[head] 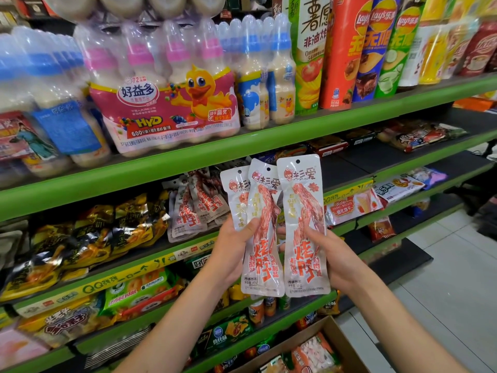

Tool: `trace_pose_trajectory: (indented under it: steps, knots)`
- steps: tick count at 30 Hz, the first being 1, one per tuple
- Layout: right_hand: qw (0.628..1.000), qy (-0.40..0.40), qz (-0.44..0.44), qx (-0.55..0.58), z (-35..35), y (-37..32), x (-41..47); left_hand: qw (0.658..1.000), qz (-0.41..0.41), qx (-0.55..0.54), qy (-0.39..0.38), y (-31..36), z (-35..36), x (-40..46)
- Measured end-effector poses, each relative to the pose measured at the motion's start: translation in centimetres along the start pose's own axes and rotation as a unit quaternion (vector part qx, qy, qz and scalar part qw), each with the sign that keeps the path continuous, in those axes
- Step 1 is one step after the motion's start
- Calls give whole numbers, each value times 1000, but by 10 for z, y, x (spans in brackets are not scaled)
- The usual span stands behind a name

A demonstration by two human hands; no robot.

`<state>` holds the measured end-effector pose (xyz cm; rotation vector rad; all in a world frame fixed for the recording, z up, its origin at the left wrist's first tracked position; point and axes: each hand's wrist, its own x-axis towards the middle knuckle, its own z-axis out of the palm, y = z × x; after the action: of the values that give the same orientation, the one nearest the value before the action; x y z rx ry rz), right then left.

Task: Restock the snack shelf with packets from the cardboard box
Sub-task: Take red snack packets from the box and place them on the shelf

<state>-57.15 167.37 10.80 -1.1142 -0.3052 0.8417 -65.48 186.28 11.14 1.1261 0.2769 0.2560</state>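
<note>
A: What are the hands carrying?

B: Three long white-and-red packets, upright and fanned. The left hand grasps two of them, the left pair of packets, thumb across the front. The right hand grasps the right packet near its lower half, fingers curled round its edge.

A: Where do they belong?

B: I judge on the pile of matching packets, lying on the middle shelf. It sits up, left and farther in from both hands, just beyond the tips of the held packets.

A: Which hand is nearer?

B: The left one; the pile is close beside its packets. The right hand would have to cross over.

A: And the long axis?

B: Held packets stand vertical, hang-holes up. Those in the pile lean back, tops away from the shelf edge. So the packets would likely need tipping backward going in.

A: The cardboard box?

B: Low and near, to the right, below the right forearm, with more packs inside.
</note>
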Motion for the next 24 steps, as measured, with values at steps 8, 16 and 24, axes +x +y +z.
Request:
trace_pose_trajectory:
  steps: [8,16,24]
  knots:
    - [999,-37,7,30,8,6,-3,996,53,13,71,-7,7,2]
    - [997,-52,18,50,8,2,-1,979,65,187,42,-15,23,-7]
    - [1000,-25,15,-1,11,-10,0,989,-91,-84,-87,-5,11,-12]
